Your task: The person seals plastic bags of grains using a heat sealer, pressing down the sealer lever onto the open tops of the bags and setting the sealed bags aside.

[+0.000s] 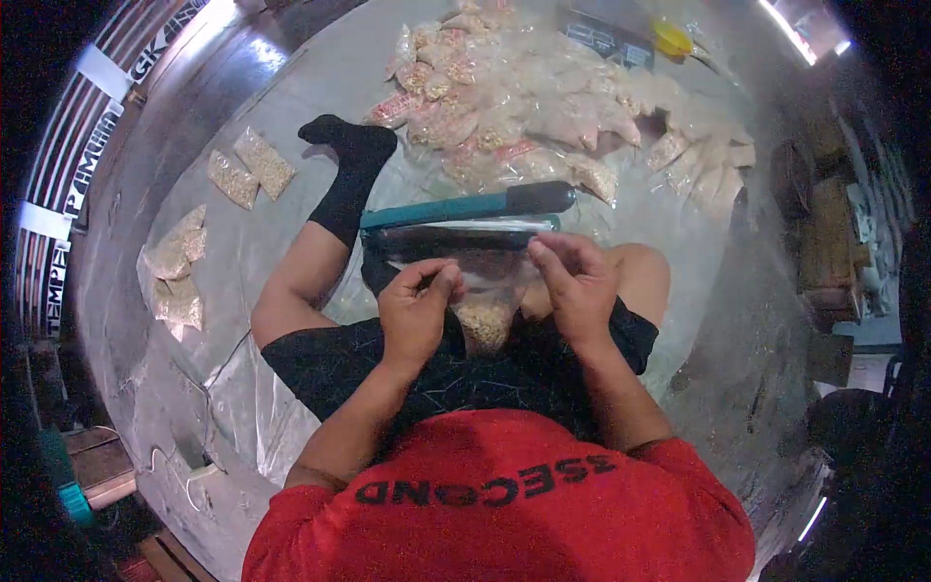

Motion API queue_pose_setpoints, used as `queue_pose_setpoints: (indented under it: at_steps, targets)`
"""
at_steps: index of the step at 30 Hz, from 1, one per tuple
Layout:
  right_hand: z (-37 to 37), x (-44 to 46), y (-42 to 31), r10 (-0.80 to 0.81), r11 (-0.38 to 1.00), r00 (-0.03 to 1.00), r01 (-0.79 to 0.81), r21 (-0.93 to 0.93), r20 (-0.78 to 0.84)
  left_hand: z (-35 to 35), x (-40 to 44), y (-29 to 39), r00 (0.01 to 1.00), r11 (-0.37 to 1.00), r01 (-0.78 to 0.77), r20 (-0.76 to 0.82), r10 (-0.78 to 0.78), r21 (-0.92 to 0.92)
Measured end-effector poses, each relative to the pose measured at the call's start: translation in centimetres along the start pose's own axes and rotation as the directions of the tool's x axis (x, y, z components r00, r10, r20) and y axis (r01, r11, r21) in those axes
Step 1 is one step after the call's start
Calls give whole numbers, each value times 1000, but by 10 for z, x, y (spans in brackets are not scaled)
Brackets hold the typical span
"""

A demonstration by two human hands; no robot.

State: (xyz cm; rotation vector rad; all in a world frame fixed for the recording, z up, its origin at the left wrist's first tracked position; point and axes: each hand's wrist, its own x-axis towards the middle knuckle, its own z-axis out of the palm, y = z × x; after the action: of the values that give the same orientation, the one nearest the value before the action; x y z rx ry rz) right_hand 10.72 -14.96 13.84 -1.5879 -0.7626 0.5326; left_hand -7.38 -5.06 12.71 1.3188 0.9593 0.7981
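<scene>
While the person sits on the floor, both hands hold a bag (pixel 485 322) just above the lap. It is thin, clear, creased plastic, its bottom rounded into a pouch by small pale pieces (too small for me to name). The left hand (pixel 415 308) pinches one upper side between thumb and forefinger; the right hand (pixel 580 286) pinches the other, the remaining fingers curled in.

Just beyond lies a sealer (pixel 446 210), a straight teal bar ending in a dark, rounded grip, set crosswise. Farther out, filled bags (pixel 524 107) heap up, glossy and wrinkled, some with red print; flatter ones (pixel 250 170) lie off to the left.

Underneath, a sheet (pixel 650 218) of rumpled, see-through plastic covers smooth grey floor (pixel 756 339). Big block letters (pixel 87 165) line the room's left side.

The bag's long axis runs from the sealer toward the person's body, its upper end facing the sealer and its filled end pointing at the lap.
</scene>
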Motion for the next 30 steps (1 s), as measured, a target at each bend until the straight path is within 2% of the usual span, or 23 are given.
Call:
queue_pose_setpoints:
  at_steps: [2, 6, 7, 8, 9, 10, 12, 13, 14, 15, 16, 17, 18, 19, 21, 23, 25, 28, 30]
  targets:
    - [-2, 0, -4, 16, 986, 991, 7, 169, -132, 0, 4, 0, 1000, 1000, 10, 0, -10, 4]
    - [8, -1, 34, 17, 985, 997, -4, 173, -72, 2, 11, 2, 997, 996, 77, -6, -76, 40]
    - [4, 1, 46, 123, 986, 987, -133, 100, 102, 4, 15, 1, 997, 996, 82, -2, -82, 39]
    - [2, 3, 57, 235, 969, 935, -246, 8, 265, 6, 21, -2, 985, 985, 173, 9, -173, -21]
    - [7, 4, 65, 239, 956, 943, -270, 114, 230, 7, 27, -6, 965, 961, 263, 22, -263, -79]
    - [12, 5, 71, 245, 954, 941, -277, 113, 231, 7, 33, -13, 963, 960, 269, 21, -269, -77]
    - [22, 11, 81, 325, 922, 938, -342, 184, 118, 6, 48, -30, 914, 886, 405, 113, -389, -225]
    - [27, 14, 97, 324, 921, 939, -341, 188, 118, 9, 52, -29, 907, 888, 420, 114, -405, -188]
    - [32, 17, 117, 278, 953, 960, -280, 115, 33, 12, 53, -28, 908, 889, 418, 116, -402, -185]
    - [36, 19, 116, 226, 974, 973, -225, 35, -49, 18, 52, -20, 905, 847, 425, 143, -400, -319]
    - [37, 20, 115, 228, 974, 972, -226, 35, -54, 22, 51, -17, 903, 786, 428, 171, -395, -445]
    - [37, 20, 115, 277, 959, 958, -281, -46, -76, 24, 52, -26, 887, 814, 459, 126, -444, -355]
    - [38, 20, 110, 325, 933, 940, -337, -126, -101, 26, 52, -38, 885, 812, 463, 129, -448, -354]
    - [38, 21, 113, 330, 931, 938, -341, -127, -102, 28, 52, -50, 902, 835, 427, 104, -418, -348]
    - [40, 21, 123, 110, 912, 985, -154, -381, -135, 35, 56, -73, 927, 880, 362, 22, -373, -307]
    - [48, 26, 147, 138, 911, 977, -190, -366, -163, 37, 71, -103, 929, 883, 358, 20, -370, -304]
    - [51, 32, 153, 160, 910, 968, -221, -350, -194, 44, 77, -96, 915, 887, 389, -12, -404, -248]
    - [52, 37, 163, 160, 885, 954, -253, -392, -255, 44, 83, -105, 899, 864, 429, 31, -437, -263]
    - [54, 38, 162, 291, 870, 932, -352, -346, -217, 41, 77, -110, 917, 892, 397, 42, -398, -215]
